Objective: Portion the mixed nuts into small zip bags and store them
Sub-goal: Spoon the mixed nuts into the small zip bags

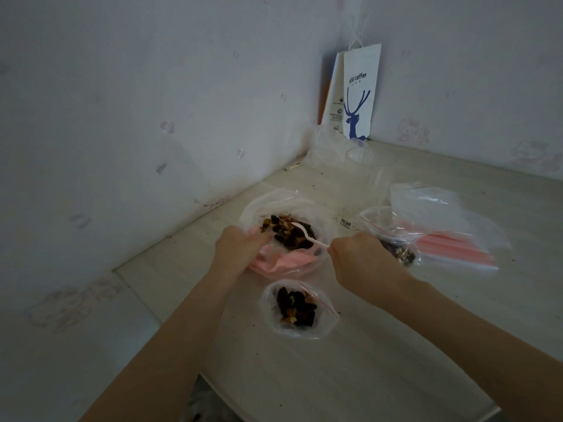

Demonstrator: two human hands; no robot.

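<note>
Left hand (240, 243) grips the rim of the big clear plastic bag with pink lining (275, 263), holding it open. Right hand (358, 254) pinches the small white plastic spoon (306, 234), bowl in the dark mixed nuts (288, 231). Scoop level, then tip over the open small zip bag (300, 309) nearer the body; a filled zip bag (393, 239) lies right.

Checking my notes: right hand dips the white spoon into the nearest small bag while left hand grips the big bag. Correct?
No. In the head view the right hand dips the white spoon into the big bag, not the nearest small bag; the left hand does grip it.
</note>
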